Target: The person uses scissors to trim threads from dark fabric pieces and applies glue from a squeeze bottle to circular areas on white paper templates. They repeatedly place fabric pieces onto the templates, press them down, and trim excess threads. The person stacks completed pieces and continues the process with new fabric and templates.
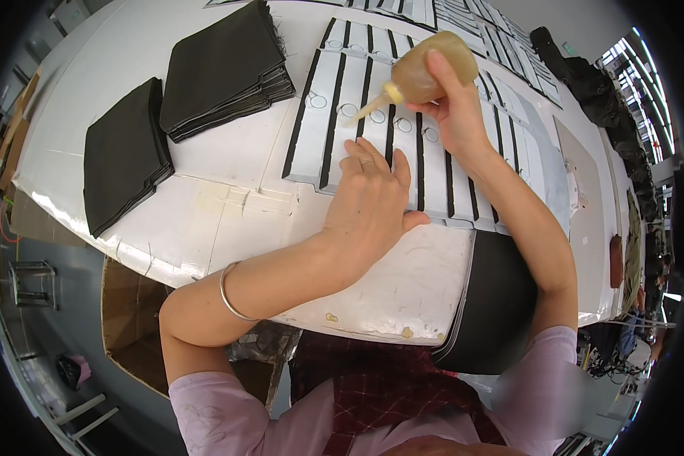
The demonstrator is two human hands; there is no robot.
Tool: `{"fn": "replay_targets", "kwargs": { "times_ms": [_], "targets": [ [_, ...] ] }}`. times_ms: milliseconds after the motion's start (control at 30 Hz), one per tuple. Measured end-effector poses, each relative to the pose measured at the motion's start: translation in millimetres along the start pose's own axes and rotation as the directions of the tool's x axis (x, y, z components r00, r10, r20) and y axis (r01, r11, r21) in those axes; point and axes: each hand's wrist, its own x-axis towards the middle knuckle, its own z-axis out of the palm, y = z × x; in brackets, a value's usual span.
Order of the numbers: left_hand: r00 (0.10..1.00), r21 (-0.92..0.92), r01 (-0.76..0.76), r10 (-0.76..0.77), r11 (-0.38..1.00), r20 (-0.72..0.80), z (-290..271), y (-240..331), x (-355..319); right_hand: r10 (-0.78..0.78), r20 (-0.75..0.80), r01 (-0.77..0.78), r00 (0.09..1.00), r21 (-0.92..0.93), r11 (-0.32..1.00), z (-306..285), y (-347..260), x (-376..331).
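My right hand (456,106) is closed round a squeeze bottle (439,64) of yellowish liquid. The bottle is tipped, and its long thin nozzle (368,108) points down and left to the white pieces. Beneath it lie rows of white strips (342,114) with black edges, several of them bearing a small drawn or wet-looking ring (377,116). My left hand (371,186) lies flat on the near part of these strips, fingers spread and holding nothing, its fingertips just short of the nozzle tip. Whether the tip touches the strip, I cannot tell.
Two stacks of black fabric pieces (220,68) (125,156) sit on the white table (243,220) to the left. Another black stack (501,304) is at the near right edge. More strips lie farther back. Below the table stands an open cardboard box (129,319); a stool (33,283) is at far left.
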Motion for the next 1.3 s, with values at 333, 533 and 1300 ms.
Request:
{"fn": "replay_targets", "kwargs": {
  "times_ms": [333,533,1300],
  "targets": [
    [1.0,0.036,-0.006,0.006,0.999,-0.002,2,1,-1,-0.103,-0.028,0.105,0.994,0.085,0.991,4,-1,17],
    [1.0,0.038,-0.009,0.009,0.999,-0.007,2,1,-1,-0.119,-0.011,0.119,0.993,0.013,0.993,19,14,25],
    [1.0,0.084,-0.012,0.012,0.996,0.006,0,0,-1,-0.006,0.093,0.004,0.996,0.025,1.0,46,12,16]
  ]
}}
